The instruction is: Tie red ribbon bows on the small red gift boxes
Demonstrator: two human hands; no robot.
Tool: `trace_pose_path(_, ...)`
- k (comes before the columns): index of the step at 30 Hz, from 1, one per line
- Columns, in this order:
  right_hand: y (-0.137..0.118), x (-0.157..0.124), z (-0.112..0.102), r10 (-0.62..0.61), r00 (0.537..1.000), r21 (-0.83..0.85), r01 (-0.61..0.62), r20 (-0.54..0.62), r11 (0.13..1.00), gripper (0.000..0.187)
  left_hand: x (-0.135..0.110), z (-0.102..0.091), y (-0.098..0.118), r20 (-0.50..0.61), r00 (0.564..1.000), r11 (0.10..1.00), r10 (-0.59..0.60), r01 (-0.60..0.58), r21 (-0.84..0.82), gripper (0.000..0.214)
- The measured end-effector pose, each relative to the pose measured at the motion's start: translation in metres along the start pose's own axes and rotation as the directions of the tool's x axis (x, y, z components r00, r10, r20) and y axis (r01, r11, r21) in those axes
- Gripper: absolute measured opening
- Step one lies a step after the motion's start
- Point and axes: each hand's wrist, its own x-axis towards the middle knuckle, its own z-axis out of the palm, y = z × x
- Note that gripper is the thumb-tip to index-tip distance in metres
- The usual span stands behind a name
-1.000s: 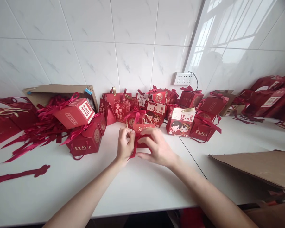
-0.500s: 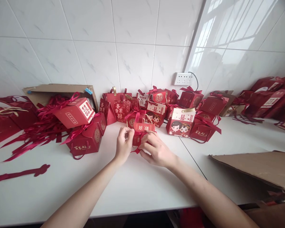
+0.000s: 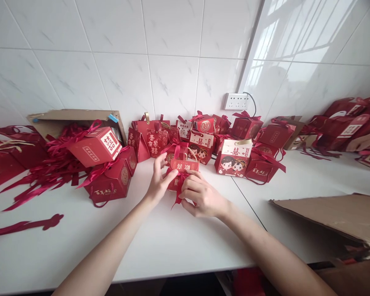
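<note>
A small red gift box (image 3: 185, 165) with a lettered top stands at the middle of the table, in front of my hands. A red ribbon (image 3: 178, 193) is tied across its front, one tail hanging down. My right hand (image 3: 201, 195) is closed, pinching the ribbon at the box's right front. At the left side is my left hand (image 3: 158, 179), its fingers apart and its thumb tip touching the ribbon by the knot. Part of the box's front is hidden behind my right fingers.
Finished-looking red boxes, including one with cartoon figures (image 3: 233, 162), line the wall. Left are stacked boxes (image 3: 107, 181), a carton (image 3: 77, 113) of ribbons and a loose ribbon (image 3: 27, 226). A cardboard flap (image 3: 323, 209) lies right. Another person's hand (image 3: 365, 142) shows at the right edge.
My left hand has let go of its pinch and spread its fingers, thumb resting by the knot. The ribbon tail now hangs longer below the knot. Another person's hand has appeared at right.
</note>
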Motion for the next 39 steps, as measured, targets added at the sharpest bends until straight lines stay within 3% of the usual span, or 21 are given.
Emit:
trace_pose_path(4, -0.001, 0.0, 0.001, -0.001, 1.0, 0.002, 0.001, 0.032, 1.0, 0.013, 0.001, -0.001, 0.001, 0.151, 0.986, 0.997, -0.074, 0.074, 0.01, 0.056)
trace_pose_path(13, -0.01, 0.004, 0.003, -0.076, 0.996, -0.089, 0.08, 0.043, 0.993, 0.021, -0.001, 0.002, 0.001, 0.154, 0.988, 1.0, -0.03, 0.03, 0.003, 0.06)
trace_pose_path(16, -0.013, 0.004, 0.0, -0.096, 0.995, 0.019, 0.096, 0.01, 0.995, 0.029, -0.002, 0.002, 0.001, 0.146, 0.989, 0.999, -0.018, 0.013, 0.037, 0.058)
trace_pose_path(18, -0.008, 0.003, -0.006, -0.014, 0.999, 0.104, 0.017, -0.031, 0.994, 0.036, -0.002, 0.002, 0.002, 0.127, 0.992, 0.998, -0.001, -0.006, 0.057, 0.056)
trace_pose_path(20, 0.001, 0.002, -0.014, 0.165, 0.986, 0.157, -0.161, -0.014, 0.974, 0.042, -0.004, 0.002, 0.003, 0.126, 0.992, 0.999, -0.009, 0.002, 0.051, 0.054)
trace_pose_path(22, 0.012, 0.0, -0.024, 0.386, 0.917, 0.178, -0.399, 0.105, 0.9, 0.047, -0.005, 0.003, 0.004, 0.147, 0.988, 0.999, -0.036, 0.033, 0.02, 0.052)
trace_pose_path(25, 0.025, -0.001, -0.034, 0.617, 0.712, 0.106, -0.679, 0.335, 0.727, 0.054, -0.007, 0.005, 0.004, 0.155, 0.987, 0.998, -0.052, 0.054, -0.011, 0.049)
trace_pose_path(27, 0.028, -0.001, -0.037, 0.67, 0.598, 0.047, -0.76, 0.441, 0.648, 0.059, -0.008, 0.006, 0.003, 0.137, 0.99, 0.999, -0.045, 0.046, 0.0, 0.05)
trace_pose_path(30, 0.028, -0.001, -0.037, 0.646, 0.48, 0.032, -0.816, 0.593, 0.577, 0.059, -0.007, 0.007, 0.001, 0.081, 0.996, 0.999, -0.039, 0.036, 0.038, 0.051)
trace_pose_path(34, 0.032, -0.003, -0.035, 0.562, 0.405, 0.053, -0.841, 0.722, 0.538, 0.05, -0.006, 0.006, -0.001, 0.054, 0.998, 0.997, -0.018, 0.014, 0.072, 0.051)
trace_pose_path(39, 0.044, -0.01, -0.034, 0.457, 0.375, 0.175, -0.89, 0.807, 0.422, 0.05, -0.006, 0.005, -0.002, 0.07, 0.997, 0.998, -0.016, 0.012, 0.056, 0.051)
